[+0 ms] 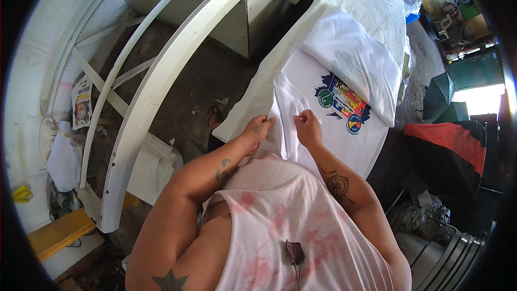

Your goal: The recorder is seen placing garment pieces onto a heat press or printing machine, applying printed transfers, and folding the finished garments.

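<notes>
Pinching the near edge of the soft white cotton shirt with a bright printed patch (323,129), the left hand (257,129) and right hand (308,127) have fingers closed on thin, floppy, light cloth, best held by its edges.

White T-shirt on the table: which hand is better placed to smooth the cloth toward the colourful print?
Probably the right hand. It pinches the white T-shirt nearer the colourful print; the left hand grips the shirt's near left edge, farther away.
</notes>
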The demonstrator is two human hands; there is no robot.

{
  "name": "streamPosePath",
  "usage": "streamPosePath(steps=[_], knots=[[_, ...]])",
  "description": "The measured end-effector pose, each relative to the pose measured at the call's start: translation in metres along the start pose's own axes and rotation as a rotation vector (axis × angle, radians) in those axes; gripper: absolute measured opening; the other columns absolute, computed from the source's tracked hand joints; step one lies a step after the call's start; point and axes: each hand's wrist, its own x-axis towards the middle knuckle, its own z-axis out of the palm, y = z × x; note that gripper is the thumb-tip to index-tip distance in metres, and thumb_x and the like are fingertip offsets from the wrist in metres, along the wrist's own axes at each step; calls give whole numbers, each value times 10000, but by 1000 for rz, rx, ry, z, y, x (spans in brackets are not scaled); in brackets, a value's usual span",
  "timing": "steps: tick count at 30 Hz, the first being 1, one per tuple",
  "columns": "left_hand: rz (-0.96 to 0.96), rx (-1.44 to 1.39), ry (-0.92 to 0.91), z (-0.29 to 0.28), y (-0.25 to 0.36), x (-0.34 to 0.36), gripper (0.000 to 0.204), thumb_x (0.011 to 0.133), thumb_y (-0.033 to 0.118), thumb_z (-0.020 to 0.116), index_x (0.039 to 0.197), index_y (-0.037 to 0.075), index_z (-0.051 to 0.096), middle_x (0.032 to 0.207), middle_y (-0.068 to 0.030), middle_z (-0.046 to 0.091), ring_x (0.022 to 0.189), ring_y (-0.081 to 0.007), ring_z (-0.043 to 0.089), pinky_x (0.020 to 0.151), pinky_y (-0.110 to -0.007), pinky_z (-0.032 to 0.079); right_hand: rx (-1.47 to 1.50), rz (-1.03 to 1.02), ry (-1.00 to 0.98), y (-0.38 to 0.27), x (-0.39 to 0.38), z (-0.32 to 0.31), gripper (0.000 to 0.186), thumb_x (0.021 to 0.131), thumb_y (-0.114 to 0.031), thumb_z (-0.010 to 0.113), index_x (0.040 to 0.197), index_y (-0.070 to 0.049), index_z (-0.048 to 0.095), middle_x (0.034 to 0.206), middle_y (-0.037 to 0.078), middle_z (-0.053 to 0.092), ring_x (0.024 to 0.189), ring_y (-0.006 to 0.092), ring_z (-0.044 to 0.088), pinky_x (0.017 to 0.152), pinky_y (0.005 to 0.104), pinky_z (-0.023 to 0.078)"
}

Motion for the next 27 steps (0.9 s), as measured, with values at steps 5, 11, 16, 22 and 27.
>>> streamPosePath(steps=[5,11,16,22,27], knots=[[-36,-193,18,12,11,-5,338,908,307,526,991,-15,585,821,-55,600,715,-132,521,689,-288,432,192,143,-614,-20,-1,3,342,860,-309,590,702,-6,576,617,29,531,582,119,479,555,279,398],[-46,158,44,3,16,-4,324,898,311,540,931,-5,600,797,-49,598,691,-128,535,656,-288,443,322,118,-708,-14,-3,5,270,907,-238,500,796,-1,566,679,48,558,644,126,509,607,278,420],[18,-1,83,1,2,2,273,903,262,535,933,1,608,800,-54,608,696,-138,551,649,-289,451,660,373,-688,11,-3,7,233,882,-208,513,865,16,573,737,113,586,682,209,552,673,332,443],[-56,-126,14,1,7,-7,266,921,251,500,1004,14,589,841,-52,614,739,-154,575,686,-307,461,159,167,-223,-16,0,2,321,799,-306,652,770,7,586,678,129,590,629,225,554,590,354,427],[-107,-244,-26,2,7,-5,251,925,256,484,985,32,580,840,-39,606,752,-152,578,691,-311,459,251,131,-568,-14,0,18,294,849,-271,603,757,9,594,615,30,547,568,107,490,535,279,400]])
